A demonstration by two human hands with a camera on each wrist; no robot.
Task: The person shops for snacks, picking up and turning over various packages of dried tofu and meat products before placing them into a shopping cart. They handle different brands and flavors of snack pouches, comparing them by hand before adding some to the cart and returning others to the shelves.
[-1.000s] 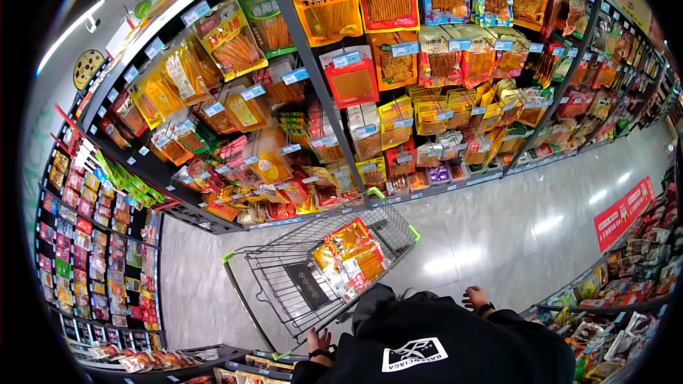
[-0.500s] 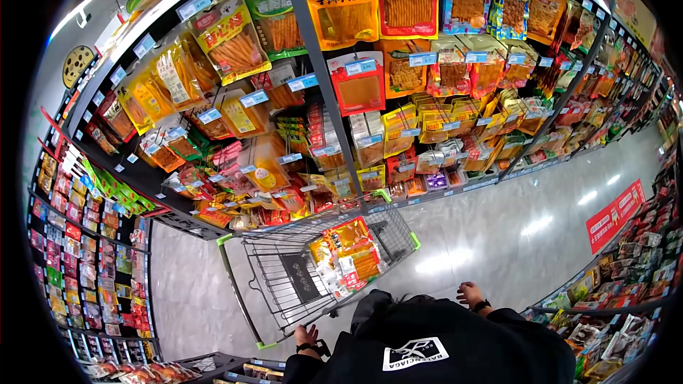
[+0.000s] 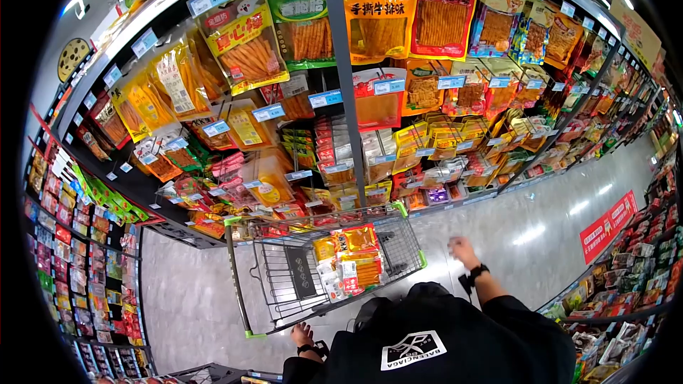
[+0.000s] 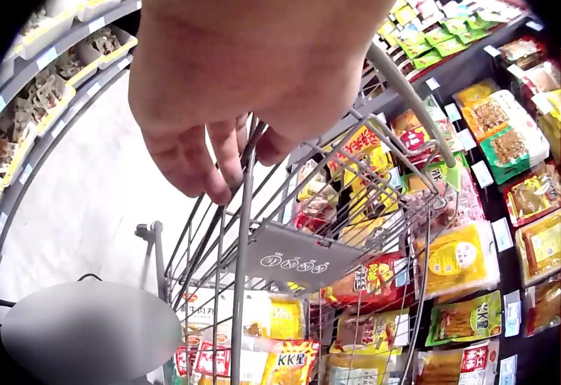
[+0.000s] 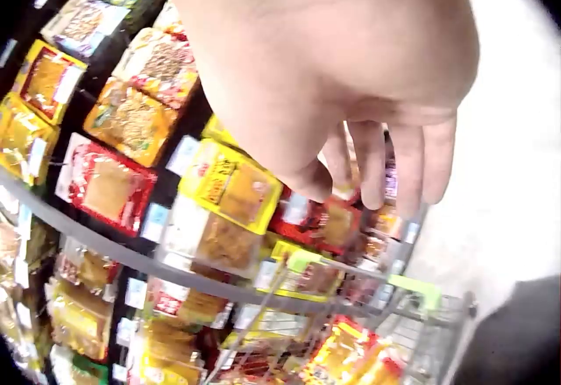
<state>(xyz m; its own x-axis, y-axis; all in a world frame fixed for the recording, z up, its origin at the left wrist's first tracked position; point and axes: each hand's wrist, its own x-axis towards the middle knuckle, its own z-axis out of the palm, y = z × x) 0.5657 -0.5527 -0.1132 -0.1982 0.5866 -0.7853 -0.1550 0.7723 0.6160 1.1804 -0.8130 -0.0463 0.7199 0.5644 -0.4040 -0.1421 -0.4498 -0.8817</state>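
Note:
Beside the near rim of the wire shopping cart [image 3: 245,270] is my left hand [image 3: 302,334], its fingers loosely bent. In the left wrist view, that hand [image 4: 237,78] hangs over the cart's wires [image 4: 241,280]; whether it touches them I cannot tell. My right hand [image 3: 466,252] is stretched forward, right of the cart and short of the shelves, holding nothing. The right wrist view shows its fingers [image 5: 408,162] hanging relaxed in front of packets and above the cart's green corner [image 5: 416,290]. Several snack packets [image 3: 359,270] lie in the cart.
A tall shelf of hanging snack packets [image 3: 377,18] runs along beyond the cart. More shelving [image 3: 78,270] stands at the left, with packet bins [image 3: 626,277] at the right. A red floor sign [image 3: 608,227] lies on the grey aisle floor [image 3: 526,231].
My right hand has moved forward, toward the shelves, with the forearm now showing. My left hand stays near the cart's side. The shelf packets look larger in the head view.

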